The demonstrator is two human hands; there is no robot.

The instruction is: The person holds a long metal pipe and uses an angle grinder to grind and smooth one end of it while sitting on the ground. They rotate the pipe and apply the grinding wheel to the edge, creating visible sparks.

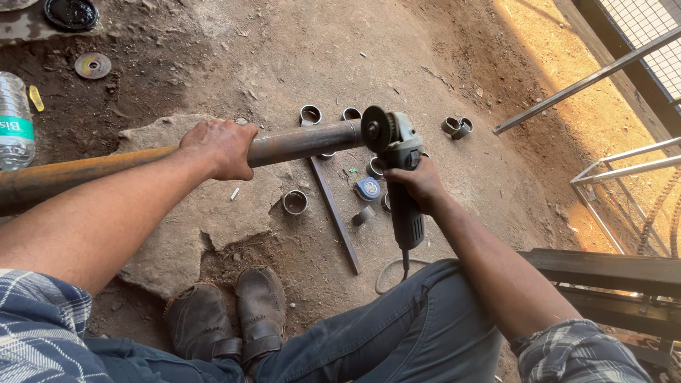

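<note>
Your left hand (218, 147) is closed around the rusty steel pipe (298, 142), gripping it from above a short way back from its free end. This hold keeps the pipe steady and stops it from rolling, while the hand stays apart from the cutting disc. The pipe runs from the left edge of the view across the flat stone (186, 225), which appears to act as a rest and keeps the free end raised off the dirt floor (425, 42).

Your right hand (418, 182) is wrapped around the body of the angle grinder (397, 167), behind the head. The disc (377, 128) stands on edge, square to the pipe and against its end, so a cut here would come off as a short ring. The grinder's cable (389, 273) trails back toward your knee, away from the disc.

Cut rings (295, 202) lie scattered on the ground below and beyond the pipe end, another pair (456, 126) further right. A flat steel bar (333, 213) lies among them. Your boots (234, 315) sit beside the stone, behind the cutting line. A plastic water bottle (14, 120) and a spare disc (92, 65) lie at the far left.
</note>
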